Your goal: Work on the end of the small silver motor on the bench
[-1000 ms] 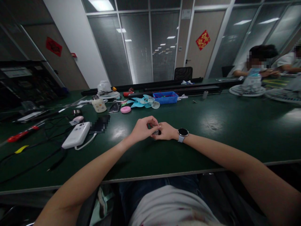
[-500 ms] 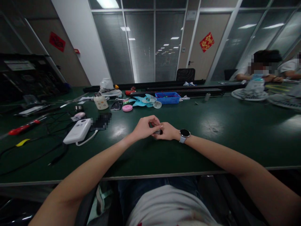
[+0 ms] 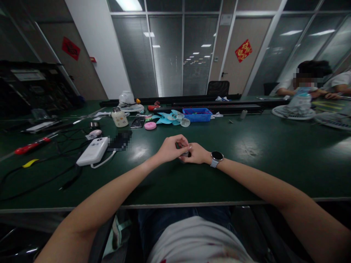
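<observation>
My left hand and my right hand meet above the green table. Between them is a small greyish, round-looking object, mostly covered by fingers, so its kind does not show. My right hand wraps round it from the side. The thumb and fingers of my left hand pinch at its top. A watch is on my right wrist. Farther back lie light-blue fan blades and a pink round lid.
A blue basket, a patterned bottle and a phone stand farther back. On the left lie a white power bank, black cables and a red-handled tool. At the far right a person sits behind a fan part.
The view has shifted slightly, so the scene sits a little farther right. My hands keep nearly the same pose around the small object.
</observation>
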Motion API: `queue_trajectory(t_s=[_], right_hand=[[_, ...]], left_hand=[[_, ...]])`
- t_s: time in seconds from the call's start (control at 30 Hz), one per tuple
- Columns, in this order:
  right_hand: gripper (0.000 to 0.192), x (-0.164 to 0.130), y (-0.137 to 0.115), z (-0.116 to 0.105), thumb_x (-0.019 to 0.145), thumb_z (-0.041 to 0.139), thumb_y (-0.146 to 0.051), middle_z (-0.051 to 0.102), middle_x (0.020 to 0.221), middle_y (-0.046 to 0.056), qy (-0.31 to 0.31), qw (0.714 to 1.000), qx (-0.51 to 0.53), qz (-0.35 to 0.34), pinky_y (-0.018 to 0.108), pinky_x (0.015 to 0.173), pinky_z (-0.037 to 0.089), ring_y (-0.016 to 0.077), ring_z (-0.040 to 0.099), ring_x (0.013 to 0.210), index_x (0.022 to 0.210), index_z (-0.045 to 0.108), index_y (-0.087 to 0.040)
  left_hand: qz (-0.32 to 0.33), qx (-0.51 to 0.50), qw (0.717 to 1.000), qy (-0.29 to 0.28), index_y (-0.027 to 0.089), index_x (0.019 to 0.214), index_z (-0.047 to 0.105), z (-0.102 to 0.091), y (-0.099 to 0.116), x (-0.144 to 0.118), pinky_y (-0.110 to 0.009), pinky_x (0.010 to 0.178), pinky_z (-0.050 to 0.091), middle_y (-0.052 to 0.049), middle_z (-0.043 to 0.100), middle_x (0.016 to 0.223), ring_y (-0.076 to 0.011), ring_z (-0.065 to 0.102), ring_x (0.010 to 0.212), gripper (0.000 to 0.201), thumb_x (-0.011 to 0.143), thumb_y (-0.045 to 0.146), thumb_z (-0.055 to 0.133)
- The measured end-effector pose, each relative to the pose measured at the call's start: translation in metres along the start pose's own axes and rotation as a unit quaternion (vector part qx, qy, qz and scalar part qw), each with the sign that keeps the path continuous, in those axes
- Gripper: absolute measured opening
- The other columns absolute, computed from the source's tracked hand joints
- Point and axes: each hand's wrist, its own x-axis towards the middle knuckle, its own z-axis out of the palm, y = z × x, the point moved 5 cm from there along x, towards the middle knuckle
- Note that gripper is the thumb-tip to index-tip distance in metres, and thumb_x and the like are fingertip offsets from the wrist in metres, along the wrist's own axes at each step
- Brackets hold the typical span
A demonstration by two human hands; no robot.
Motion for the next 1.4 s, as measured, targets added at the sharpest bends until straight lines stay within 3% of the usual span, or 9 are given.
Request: queue_trajectory(t_s=[0.6,1.07,1.4], right_hand=[[0.033,0.001,0.002,0.002,0.085,0.060,-0.046,0.066,0.076,0.005,0.015,1.000,-0.002,-0.002,0.024,0.060,0.038,0.0151,0.057,0.065,0.082,0.067,-0.014],[0.026,0.001,0.000,0.000,0.083,0.063,-0.040,0.067,0.083,0.007,0.004,1.000,0.000,0.003,0.026,0.065,0.040,0.0171,0.059,0.072,0.082,0.066,-0.013],[0.025,0.001,0.004,0.002,0.082,0.062,-0.038,0.064,0.072,0.004,0.007,1.000,-0.003,0.009,0.025,0.062,0.038,0.0153,0.056,0.065,0.075,0.062,-0.014]], left_hand=[[0.011,0.011,1.000,0.015,0.019,0.086,0.061,0.002,0.001,-0.002,-0.023,0.063,0.047,0.001,0.070,0.080,-0.0137,0.066,0.072,0.012,0.083,0.028,0.067],[0.054,0.087,0.995,0.019,0.019,0.087,0.062,-0.001,0.011,-0.004,-0.027,0.066,0.045,0.000,0.068,0.081,-0.0160,0.063,0.075,0.006,0.082,0.021,0.065],[0.074,0.116,0.990,0.032,0.020,0.087,0.061,0.001,0.014,-0.006,-0.028,0.066,0.045,0.000,0.067,0.079,-0.0168,0.060,0.076,0.004,0.083,0.020,0.062]])
